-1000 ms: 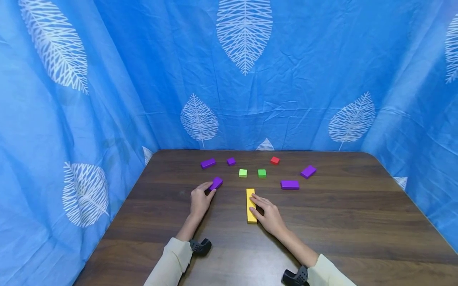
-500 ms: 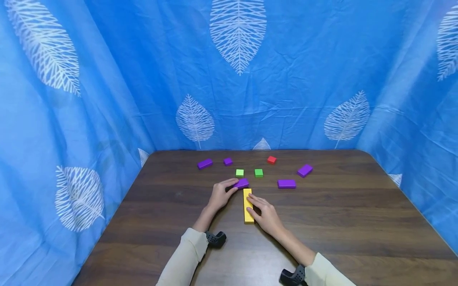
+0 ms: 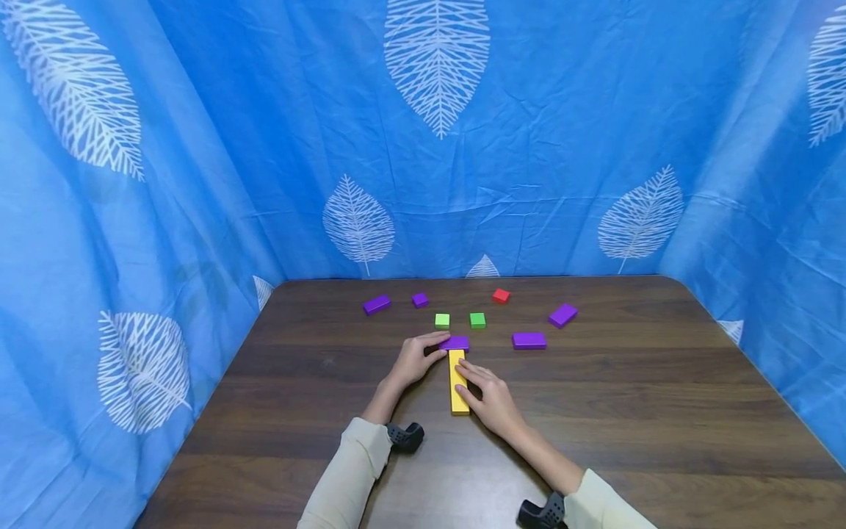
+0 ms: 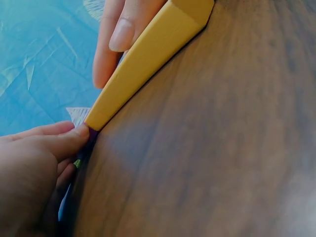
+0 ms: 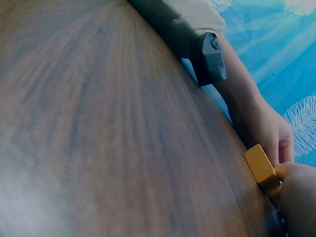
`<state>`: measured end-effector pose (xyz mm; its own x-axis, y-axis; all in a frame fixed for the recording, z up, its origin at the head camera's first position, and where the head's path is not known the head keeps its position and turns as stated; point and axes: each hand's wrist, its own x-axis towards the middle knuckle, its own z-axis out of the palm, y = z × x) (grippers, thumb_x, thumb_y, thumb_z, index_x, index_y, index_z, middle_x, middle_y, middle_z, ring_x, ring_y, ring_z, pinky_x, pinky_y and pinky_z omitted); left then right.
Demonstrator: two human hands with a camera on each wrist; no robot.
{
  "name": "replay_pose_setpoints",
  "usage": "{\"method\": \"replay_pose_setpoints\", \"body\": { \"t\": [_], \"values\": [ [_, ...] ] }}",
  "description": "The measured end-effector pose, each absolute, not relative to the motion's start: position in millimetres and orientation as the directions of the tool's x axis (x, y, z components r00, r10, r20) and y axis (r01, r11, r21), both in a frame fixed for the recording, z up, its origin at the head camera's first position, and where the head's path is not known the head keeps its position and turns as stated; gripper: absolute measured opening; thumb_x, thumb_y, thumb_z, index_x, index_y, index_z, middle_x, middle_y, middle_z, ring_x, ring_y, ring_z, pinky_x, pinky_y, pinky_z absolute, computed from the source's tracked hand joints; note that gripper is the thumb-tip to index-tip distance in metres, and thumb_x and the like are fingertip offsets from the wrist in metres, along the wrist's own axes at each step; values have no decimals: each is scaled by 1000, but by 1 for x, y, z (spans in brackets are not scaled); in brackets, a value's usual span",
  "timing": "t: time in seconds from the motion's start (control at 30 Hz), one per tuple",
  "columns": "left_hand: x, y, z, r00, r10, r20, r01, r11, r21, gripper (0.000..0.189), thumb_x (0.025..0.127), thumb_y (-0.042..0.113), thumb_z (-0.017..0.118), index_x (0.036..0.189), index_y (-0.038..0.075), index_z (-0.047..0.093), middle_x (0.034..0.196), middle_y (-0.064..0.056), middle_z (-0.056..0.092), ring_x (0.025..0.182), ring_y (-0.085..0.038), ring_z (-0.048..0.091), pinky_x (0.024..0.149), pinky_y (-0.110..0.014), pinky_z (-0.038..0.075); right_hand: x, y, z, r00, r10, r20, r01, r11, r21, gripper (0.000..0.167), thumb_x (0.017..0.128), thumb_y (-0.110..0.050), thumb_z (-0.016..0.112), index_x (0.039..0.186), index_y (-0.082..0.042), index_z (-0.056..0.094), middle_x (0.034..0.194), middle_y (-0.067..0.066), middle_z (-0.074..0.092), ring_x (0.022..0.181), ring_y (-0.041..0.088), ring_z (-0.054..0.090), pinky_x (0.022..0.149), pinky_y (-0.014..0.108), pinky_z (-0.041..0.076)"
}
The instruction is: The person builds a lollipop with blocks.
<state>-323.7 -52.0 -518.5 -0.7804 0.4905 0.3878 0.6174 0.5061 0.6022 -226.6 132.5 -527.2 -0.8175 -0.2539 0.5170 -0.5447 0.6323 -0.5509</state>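
Tabletop (image 3: 595,411) | yellow block (image 3: 457,377) lengthwise forward | left hand (image 3: 413,360) pinches purple block (image 3: 457,343) | right (image 3: 492,397) apparently loose

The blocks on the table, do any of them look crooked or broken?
None looks broken. A few lie crooked, though: the leftmost purple block, the rightmost purple block and the red block are turned at a slant, while the yellow block points straight toward the back edge of the table.

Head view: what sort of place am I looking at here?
Probably an improvised indoor work booth, though no wider room shows. Blue leaf-print cloth hangs along the far side and both flanks of a wood-grain table, where a yellow block lies near smaller coloured blocks.
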Motion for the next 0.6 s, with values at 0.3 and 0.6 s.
{"method": "replay_pose_setpoints", "body": {
  "t": [0.3, 0.6],
  "values": [
    [-323, -54, -519, -771, 481, 417, 632, 507, 586, 32, 86, 11, 65, 118, 2, 63, 119, -11, 61, 112, -23, 55, 97, -34, 42, -226, 133, -527, -820, -252, 514, -542, 632, -554, 36, 87, -17, 66, 120, -4, 62, 125, 11, 57, 113, 28, 54, 93, 43, 44],
    [-323, -54, -521, -776, 486, 402, 625, 509, 592, 32, 87, 13, 64, 119, 5, 63, 121, -8, 60, 113, -21, 55, 97, -33, 41, -226, 132, -527, -817, -261, 514, -547, 633, -548, 36, 86, -18, 66, 119, -4, 62, 125, 10, 57, 113, 27, 54, 93, 43, 44]
  ]
}}
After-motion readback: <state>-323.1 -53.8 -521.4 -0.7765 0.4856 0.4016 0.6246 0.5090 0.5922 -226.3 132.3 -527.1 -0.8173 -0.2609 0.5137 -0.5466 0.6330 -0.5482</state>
